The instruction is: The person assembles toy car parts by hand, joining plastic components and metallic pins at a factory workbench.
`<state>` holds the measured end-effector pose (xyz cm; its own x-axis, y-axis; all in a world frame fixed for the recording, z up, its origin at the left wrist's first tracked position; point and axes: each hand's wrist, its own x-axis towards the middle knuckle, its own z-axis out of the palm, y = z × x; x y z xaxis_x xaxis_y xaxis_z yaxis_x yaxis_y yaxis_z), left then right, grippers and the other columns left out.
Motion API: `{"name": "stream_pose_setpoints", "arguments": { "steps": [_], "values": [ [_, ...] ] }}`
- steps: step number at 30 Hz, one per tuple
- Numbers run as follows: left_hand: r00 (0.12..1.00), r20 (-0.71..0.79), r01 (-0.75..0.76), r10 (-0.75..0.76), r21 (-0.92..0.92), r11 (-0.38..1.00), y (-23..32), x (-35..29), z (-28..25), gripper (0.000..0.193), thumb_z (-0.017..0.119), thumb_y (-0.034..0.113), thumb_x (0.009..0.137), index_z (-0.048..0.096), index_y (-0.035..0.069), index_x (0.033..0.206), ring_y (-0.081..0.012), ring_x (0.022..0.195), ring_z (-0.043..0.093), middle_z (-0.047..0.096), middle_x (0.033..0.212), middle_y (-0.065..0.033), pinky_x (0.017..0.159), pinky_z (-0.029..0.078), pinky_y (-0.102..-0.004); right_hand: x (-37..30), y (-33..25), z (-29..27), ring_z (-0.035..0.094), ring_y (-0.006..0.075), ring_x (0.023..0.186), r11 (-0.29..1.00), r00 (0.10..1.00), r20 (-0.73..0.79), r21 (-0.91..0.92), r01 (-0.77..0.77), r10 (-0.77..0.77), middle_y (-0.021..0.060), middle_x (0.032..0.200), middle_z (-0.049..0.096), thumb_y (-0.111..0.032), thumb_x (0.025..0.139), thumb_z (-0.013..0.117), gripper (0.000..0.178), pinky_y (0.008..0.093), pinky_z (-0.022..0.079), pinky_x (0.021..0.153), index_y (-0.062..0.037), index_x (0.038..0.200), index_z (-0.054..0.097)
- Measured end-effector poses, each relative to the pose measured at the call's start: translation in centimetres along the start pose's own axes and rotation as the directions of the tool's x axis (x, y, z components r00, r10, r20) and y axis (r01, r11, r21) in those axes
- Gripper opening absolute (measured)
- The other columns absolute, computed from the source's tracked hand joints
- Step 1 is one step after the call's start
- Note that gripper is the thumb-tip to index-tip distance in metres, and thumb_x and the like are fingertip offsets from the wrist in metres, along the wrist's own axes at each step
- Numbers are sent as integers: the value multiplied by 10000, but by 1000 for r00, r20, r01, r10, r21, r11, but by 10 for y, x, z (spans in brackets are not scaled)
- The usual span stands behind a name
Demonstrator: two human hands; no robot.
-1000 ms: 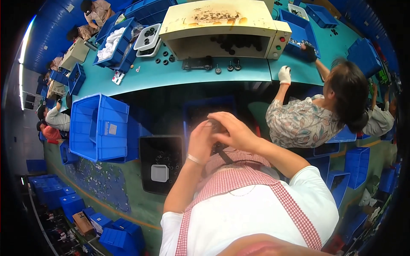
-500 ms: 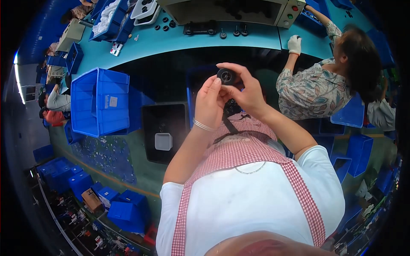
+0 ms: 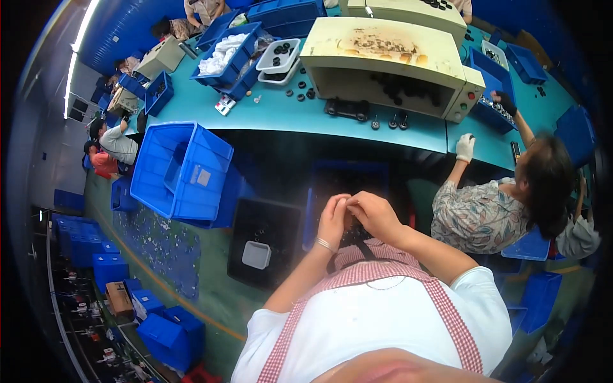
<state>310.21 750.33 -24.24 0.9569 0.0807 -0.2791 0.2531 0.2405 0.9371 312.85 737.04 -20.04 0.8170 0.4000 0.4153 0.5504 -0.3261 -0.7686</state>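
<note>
My left hand and my right hand meet in front of my apron, fingers bent and thumbs close together. Both are closed at the fingertips. Whatever they hold is hidden by the fingers and merges with the dark background. Below and beyond them is a dark area within a blue bin. On the bench ahead lie a black fixture with round ends and a few small black wheels on metal pins.
A cream oven-like machine with dark parts inside stands on the teal bench. Left are a big blue crate and a black tray holding a white tub. At right sits a co-worker wearing a white glove.
My view has tilted up, showing more of the bench. My hands appear lower and turned inward; the black wheel seen between them earlier is out of sight.
</note>
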Motion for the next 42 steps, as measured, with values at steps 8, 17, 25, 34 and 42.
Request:
{"name": "stream_pose_setpoints", "arguments": {
  "steps": [8,17,25,34,42],
  "values": [
    [961,-132,-128,244,569,812,-25,-14,-44,265,452,259,903,550,16,944,-325,667,617,614,737,-181,600,470,-393,-13,4,60,633,250,651,846,889,108,275,-457,445,158,714,621,-50,831,523,85,295,476,574,29,862,524],
    [933,51,358,-356,-47,932,-74,-42,-75,238,381,198,931,539,56,1039,-177,809,591,597,910,-79,726,483,-306,-65,8,82,576,278,925,950,940,178,58,-306,292,162,965,593,-104,775,629,266,319,465,779,-3,1012,561],
    [895,239,447,-378,-448,774,-84,-60,-17,275,427,202,916,506,22,1108,-242,973,557,556,1101,-107,885,438,-387,-80,33,21,560,304,958,977,897,410,50,-205,167,173,1085,575,-163,720,688,425,352,441,849,-17,1098,558],
    [929,31,310,-368,-606,732,-81,-68,60,202,424,211,928,537,66,1014,-175,877,568,567,985,-66,726,498,-319,-105,55,-17,589,255,883,913,897,341,190,-361,283,155,1013,573,-195,771,643,403,319,478,750,-10,1109,527],
    [944,4,323,-330,-218,921,-91,-78,53,291,443,192,916,489,28,1152,-186,951,550,546,1059,-84,761,479,-299,-114,58,-28,463,328,1164,954,879,476,265,-136,-7,196,1258,472,-146,804,602,482,390,376,978,2,1237,450]
  ]
}}
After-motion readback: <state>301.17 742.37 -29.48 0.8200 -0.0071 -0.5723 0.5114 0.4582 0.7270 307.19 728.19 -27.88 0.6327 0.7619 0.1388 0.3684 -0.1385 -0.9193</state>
